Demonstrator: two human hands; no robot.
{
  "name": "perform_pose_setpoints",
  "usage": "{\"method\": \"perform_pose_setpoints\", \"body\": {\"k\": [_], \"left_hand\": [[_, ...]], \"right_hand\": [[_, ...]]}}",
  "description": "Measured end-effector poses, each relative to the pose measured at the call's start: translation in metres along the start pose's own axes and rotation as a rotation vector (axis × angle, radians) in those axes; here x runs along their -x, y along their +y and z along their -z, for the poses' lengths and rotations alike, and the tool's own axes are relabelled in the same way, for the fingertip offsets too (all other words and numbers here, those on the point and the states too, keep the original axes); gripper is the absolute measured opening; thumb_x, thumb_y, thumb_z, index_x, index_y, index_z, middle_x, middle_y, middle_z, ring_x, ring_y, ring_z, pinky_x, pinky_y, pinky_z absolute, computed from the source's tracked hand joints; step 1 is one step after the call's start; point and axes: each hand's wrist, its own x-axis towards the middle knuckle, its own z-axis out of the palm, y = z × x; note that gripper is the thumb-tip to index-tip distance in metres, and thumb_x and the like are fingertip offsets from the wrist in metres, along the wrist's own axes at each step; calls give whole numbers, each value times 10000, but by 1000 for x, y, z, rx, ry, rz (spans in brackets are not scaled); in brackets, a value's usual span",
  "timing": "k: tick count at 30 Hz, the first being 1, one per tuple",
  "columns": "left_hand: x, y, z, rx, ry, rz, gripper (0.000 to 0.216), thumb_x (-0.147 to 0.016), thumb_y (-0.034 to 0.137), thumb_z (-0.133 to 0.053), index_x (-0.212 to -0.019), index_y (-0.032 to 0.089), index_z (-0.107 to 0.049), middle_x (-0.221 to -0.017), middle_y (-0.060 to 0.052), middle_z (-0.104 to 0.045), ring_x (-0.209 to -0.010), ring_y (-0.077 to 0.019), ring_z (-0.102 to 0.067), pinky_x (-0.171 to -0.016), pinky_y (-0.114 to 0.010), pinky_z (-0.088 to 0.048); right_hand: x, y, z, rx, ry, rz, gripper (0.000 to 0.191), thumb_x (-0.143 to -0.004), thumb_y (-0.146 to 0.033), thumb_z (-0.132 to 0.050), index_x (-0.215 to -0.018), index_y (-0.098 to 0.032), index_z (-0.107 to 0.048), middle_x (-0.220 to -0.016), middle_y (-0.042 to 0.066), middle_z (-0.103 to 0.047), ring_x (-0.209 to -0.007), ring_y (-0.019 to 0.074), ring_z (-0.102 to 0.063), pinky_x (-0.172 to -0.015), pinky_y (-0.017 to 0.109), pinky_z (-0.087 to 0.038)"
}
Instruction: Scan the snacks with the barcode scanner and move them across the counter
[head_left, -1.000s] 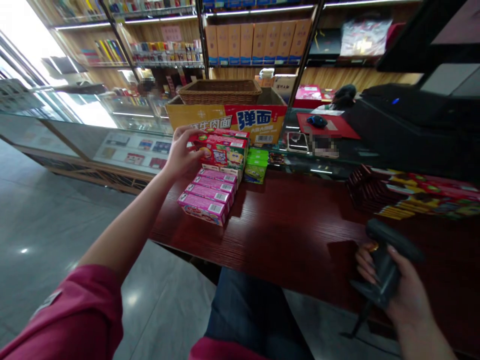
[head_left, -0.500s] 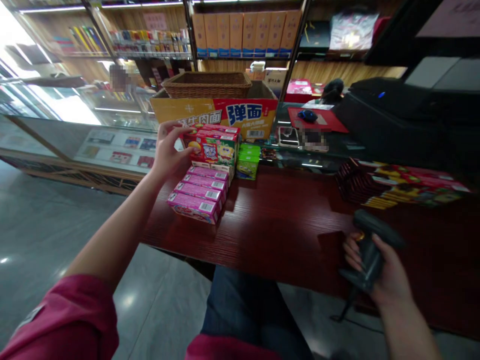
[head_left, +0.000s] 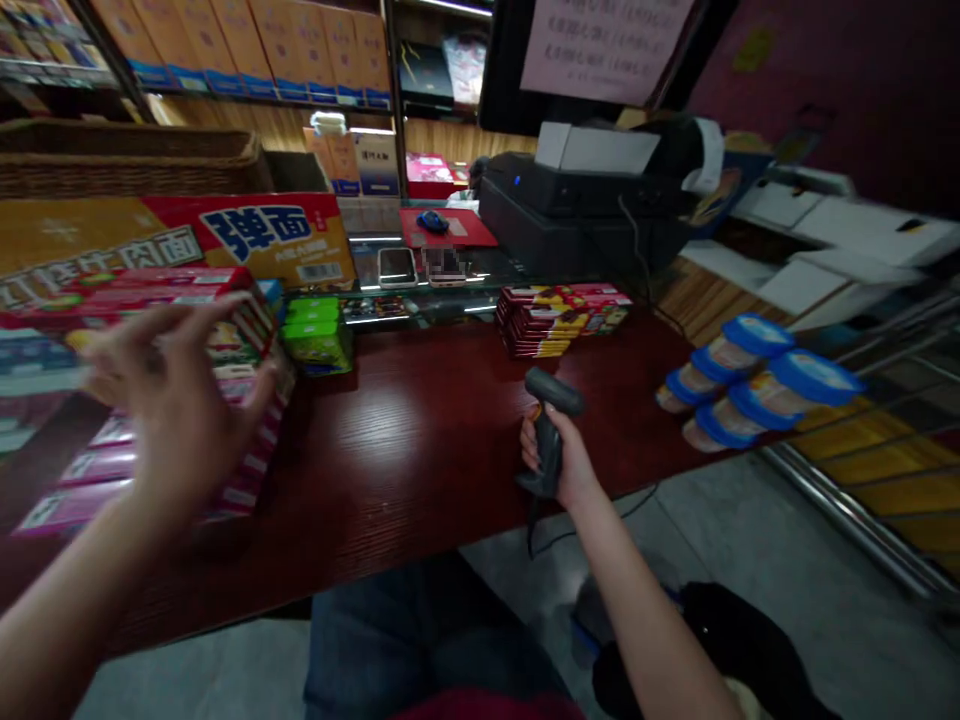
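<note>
My right hand (head_left: 559, 455) is wrapped round the grip of a dark barcode scanner (head_left: 551, 440), held over the wooden counter (head_left: 405, 440). My left hand (head_left: 180, 390), blurred by motion, has its fingers spread and nothing in them. It is in front of the red snack boxes (head_left: 187, 285) and above the pink boxes (head_left: 82, 485), hiding part of both. Beside the red boxes stand small green boxes (head_left: 319, 335). A stack of dark red and yellow packets (head_left: 555, 325) lies beyond the scanner.
Blue-lidded tubs (head_left: 750, 385) are stacked at the counter's right end. Behind stand a noodle carton (head_left: 322, 235) with a wicker basket (head_left: 135, 160), phones (head_left: 397, 267), a mouse (head_left: 433, 221) and a black printer (head_left: 592, 200). A cable hangs from the scanner past the front edge.
The view has swung right, bringing the blue-lidded tubs in. My left hand has come off the top of the red boxes and moved nearer me. The right hand keeps hold of the scanner.
</note>
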Motion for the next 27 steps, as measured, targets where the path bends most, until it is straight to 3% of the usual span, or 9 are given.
{"method": "perform_pose_setpoints", "body": {"k": [1, 3, 6, 9, 12, 17, 21, 24, 27], "left_hand": [[14, 30, -21, -26, -9, -120, 757, -890, 367, -760, -1576, 429, -447, -1562, -95, -505, -1451, -467, -446, -1198, -725, -277], [44, 91, -68, -8, -178, -304, 581, -967, 261, -668, -1524, 289, -504, -1382, -142, -641, -1261, -358, -620, -1073, -546, -463], [75, 167, -137, 130, -313, -551, 511, -985, 173, -621, -1488, 210, -539, -1315, -103, -723, -1186, -253, -676, -1001, -380, -493], [74, 220, -198, 179, -322, -522, 491, -1002, 187, -597, -1492, 164, -563, -1410, -109, -703, -1305, -261, -644, -1088, -390, -457], [51, 263, -249, 187, -294, -504, 456, -1049, 191, -505, -1497, 171, -586, -1479, -98, -682, -1394, -255, -613, -1162, -412, -411], [-5, 314, -311, 213, -331, -445, 553, -1061, 210, -425, -1613, 201, -469, -1649, -86, -529, -1564, -250, -461, -1314, -470, -281], [-44, 334, -339, 146, -355, -280, 648, -1001, 174, -444, -1643, 103, -387, -1726, -150, -393, -1644, -288, -313, -1377, -549, -128], [-54, 338, -355, 123, -400, -217, 650, -979, 153, -449, -1619, 55, -404, -1693, -206, -430, -1651, -310, -289, -1379, -593, -62], [-50, 336, -366, 203, -399, -250, 597, -983, 140, -447, -1579, 111, -475, -1630, -188, -527, -1607, -309, -381, -1377, -609, -85]], "right_hand": [[0, -2, 5, -13, 12, 23, 402, -769, -517, -845, -877, -210, -610, -641, -67, -541, -464, 75, -440, -349, 155, -365], [2, -10, 19, -36, 46, 66, 403, -764, -512, -850, -884, -204, -619, -636, -70, -542, -467, 74, -457, -355, 152, -376], [5, -32, 45, -46, 110, 120, 406, -735, -498, -869, -866, -192, -636, -622, -71, -544, -461, 70, -459, -350, 151, -378], [8, -56, 74, -41, 169, 156, 406, -721, -495, -872, -856, -182, -652, -617, -65, -553, -462, 69, -462, -349, 151, -384], [7, -73, 95, -71, 191, 169, 389, -734, -492, -857, -849, -179, -656, -614, -60, -552, -461, 67, -447, -341, 144, -368], [3, -74, 103, -164, 152, 211, 337, -782, -460, -834, -861, -179, -666, -637, -55, -555, -468, 64, -441, -345, 139, -373], [4, -72, 101, -211, 113, 193, 302, -819, -446, -814, -877, -186, -673, -654, -53, -556, -479, 69, -441, -350, 144, -392], [6, -75, 102, -274, 102, 183, 280, -821, -428, -811, -881, -195, -668, -660, -56, -544, -488, 69, -422, -352, 138, -389], [6, -78, 104, -321, 98, 170, 262, -823, -418, -802, -884, -206, -659, -664, -61, -520, -495, 68, -397, -360, 130, -392]]}}
